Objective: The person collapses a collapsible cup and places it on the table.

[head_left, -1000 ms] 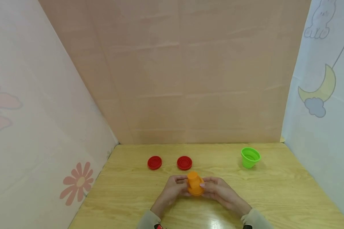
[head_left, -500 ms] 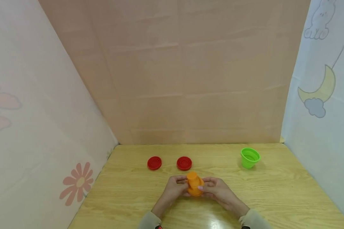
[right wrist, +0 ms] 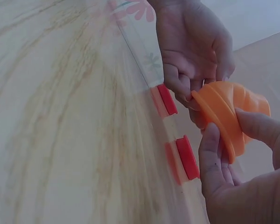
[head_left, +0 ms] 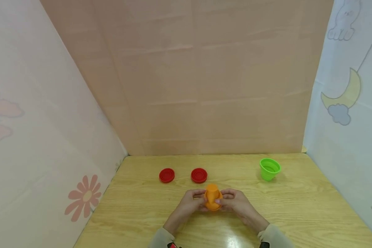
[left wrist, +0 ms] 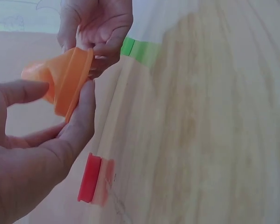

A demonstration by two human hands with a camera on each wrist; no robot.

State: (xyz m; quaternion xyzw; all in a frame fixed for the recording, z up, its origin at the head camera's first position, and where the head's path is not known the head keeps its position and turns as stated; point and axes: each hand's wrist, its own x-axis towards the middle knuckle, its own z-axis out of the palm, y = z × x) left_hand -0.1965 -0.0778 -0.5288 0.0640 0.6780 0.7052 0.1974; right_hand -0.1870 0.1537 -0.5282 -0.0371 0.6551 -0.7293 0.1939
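Both hands hold an orange collapsible cup (head_left: pixel 212 193) between them, its narrow base up and its wide rim down. My left hand (head_left: pixel 189 204) grips it from the left, the thumb pressed into its side and the fingers at the rim, as the left wrist view shows. From the right, my right hand (head_left: pixel 239 205) pinches it, its thumb denting the orange wall and its fingers (right wrist: pixel 210 149) under the rim. The wall of the cup (right wrist: pixel 228 112) looks partly folded and misshapen in the right wrist view.
Beyond the hands, two flattened red collapsible cups (head_left: pixel 166 175) (head_left: pixel 199 175) lie side by side on the wooden table (head_left: pixel 136 213). A green collapsible cup (head_left: pixel 269 168) stands expanded at the back right. Patterned sheets flank the table, and a brown sheet (head_left: pixel 204 86) closes the back.
Between the hands, the orange cup has turned a little and shifted slightly right and up in the head view. Its side is dented differently under the thumbs. The red and green cups stay put.
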